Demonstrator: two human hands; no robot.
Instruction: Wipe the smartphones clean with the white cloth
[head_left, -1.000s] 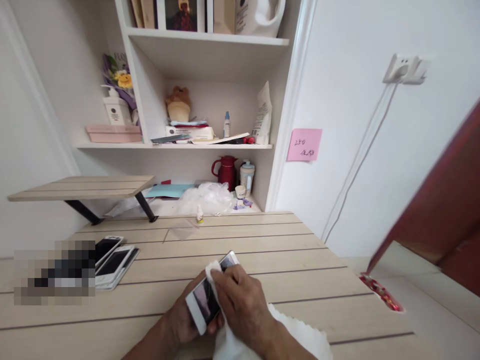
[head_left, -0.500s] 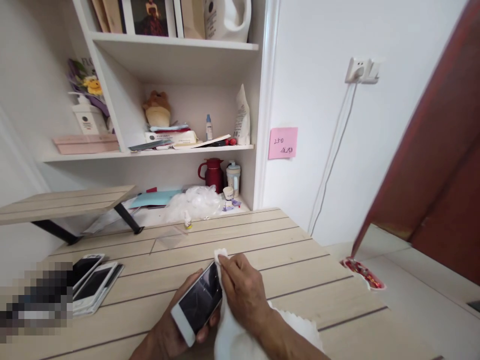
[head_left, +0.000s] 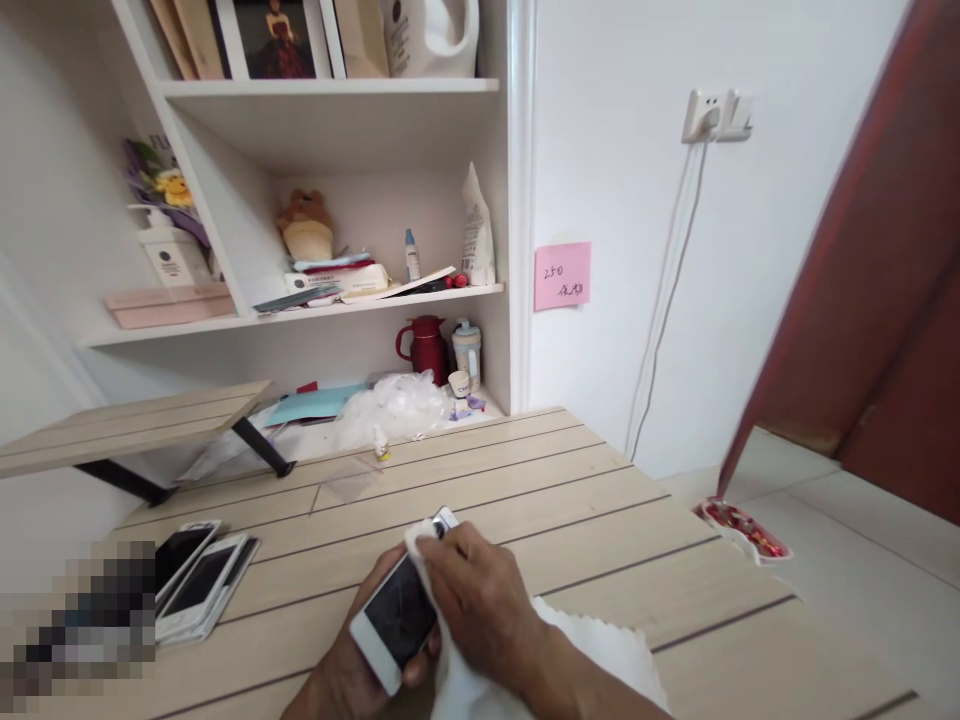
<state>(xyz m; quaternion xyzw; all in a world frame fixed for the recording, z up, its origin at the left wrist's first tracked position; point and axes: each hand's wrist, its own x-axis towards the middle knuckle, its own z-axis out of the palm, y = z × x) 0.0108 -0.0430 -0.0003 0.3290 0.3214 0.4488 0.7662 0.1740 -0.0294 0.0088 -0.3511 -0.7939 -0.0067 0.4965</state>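
A white smartphone [head_left: 397,610] with a dark screen lies tilted, screen up, in my left hand [head_left: 349,650], whose fingers wrap around it from below. My right hand [head_left: 480,600] is closed on a white cloth [head_left: 607,650] and presses a bunched part of it against the upper part of the screen. The cloth hangs down below my right wrist and spreads over the table. The phone's top end shows just beyond the cloth. The right fingertips are partly hidden in the folds.
Several other phones [head_left: 202,590] lie on the striped wooden table [head_left: 570,510] at the left. A small raised stand [head_left: 150,425] rises behind them. A clear plastic bag [head_left: 352,482] and a tiny bottle [head_left: 381,442] lie near the shelf unit [head_left: 330,88].
My right hand and the cloth have moved down from the phone's top edge onto its screen, exposing the top end. The whole view has shifted slightly.
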